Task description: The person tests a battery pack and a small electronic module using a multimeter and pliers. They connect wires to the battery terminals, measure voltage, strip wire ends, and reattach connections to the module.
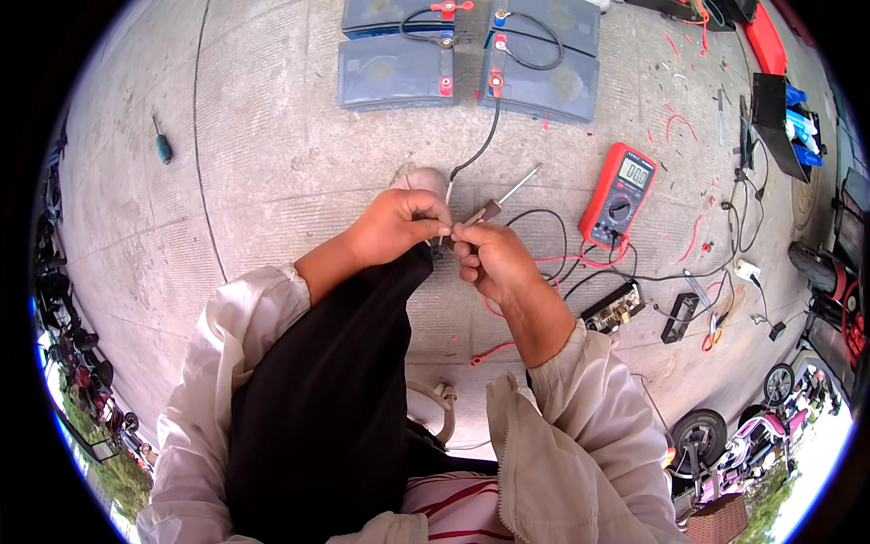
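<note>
cable (496, 121): end indistinct at fingers (471, 234) | 2 far batteries (573, 23): cropped

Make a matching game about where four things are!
1. red rectangular multimeter
2. teal-handled metal screwdriver
3. grey, box-shaped batteries
4. thin black cable from a battery

A. leads down toward the left hand and right hand
B. at the top middle
C. far left, lying alone
D. right of both hands, face up

Pairs: 1-D; 2-C; 3-B; 4-A

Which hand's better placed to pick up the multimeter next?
Right, probably: the right hand is nearer the multimeter, which lies to its right; the left hand is farther off.
</note>
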The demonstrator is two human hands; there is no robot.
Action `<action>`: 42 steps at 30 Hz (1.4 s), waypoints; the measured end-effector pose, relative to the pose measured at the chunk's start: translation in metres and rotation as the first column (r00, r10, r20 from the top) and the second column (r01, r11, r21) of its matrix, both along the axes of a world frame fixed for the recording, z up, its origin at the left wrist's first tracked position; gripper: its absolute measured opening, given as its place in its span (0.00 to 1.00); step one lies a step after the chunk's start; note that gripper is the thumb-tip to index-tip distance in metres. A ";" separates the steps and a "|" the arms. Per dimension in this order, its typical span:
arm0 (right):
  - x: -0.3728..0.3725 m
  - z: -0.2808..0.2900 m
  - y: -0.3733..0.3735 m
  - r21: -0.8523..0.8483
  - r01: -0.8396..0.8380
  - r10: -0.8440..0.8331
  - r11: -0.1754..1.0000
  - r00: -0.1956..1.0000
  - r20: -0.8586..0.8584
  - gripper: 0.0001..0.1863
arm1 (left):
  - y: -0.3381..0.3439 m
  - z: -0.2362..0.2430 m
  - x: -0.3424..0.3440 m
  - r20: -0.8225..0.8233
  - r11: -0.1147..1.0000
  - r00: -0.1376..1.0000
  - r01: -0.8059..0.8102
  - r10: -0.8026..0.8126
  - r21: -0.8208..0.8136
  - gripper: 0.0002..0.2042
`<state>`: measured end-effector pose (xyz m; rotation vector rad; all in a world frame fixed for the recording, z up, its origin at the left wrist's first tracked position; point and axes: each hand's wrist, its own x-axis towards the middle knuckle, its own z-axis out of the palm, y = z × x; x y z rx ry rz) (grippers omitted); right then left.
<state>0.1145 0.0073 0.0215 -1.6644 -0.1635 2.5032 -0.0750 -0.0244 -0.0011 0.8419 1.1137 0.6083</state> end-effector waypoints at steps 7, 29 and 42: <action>-0.002 0.000 0.019 0.145 -0.111 0.111 0.983 0.994 0.007 0.11 | 0.002 -0.008 -0.007 -0.152 0.999 0.988 0.000 0.008 0.050 0.03; 0.029 -0.053 -0.027 0.553 -0.774 0.307 0.310 0.632 0.712 0.14 | 0.040 -0.020 -0.007 -0.017 0.732 0.778 -0.598 0.628 -0.327 0.07; 0.058 0.104 0.028 0.710 -0.614 -0.053 0.344 0.742 0.668 0.16 | 0.078 -0.017 -0.024 0.035 0.727 0.778 -0.568 0.627 -0.386 0.10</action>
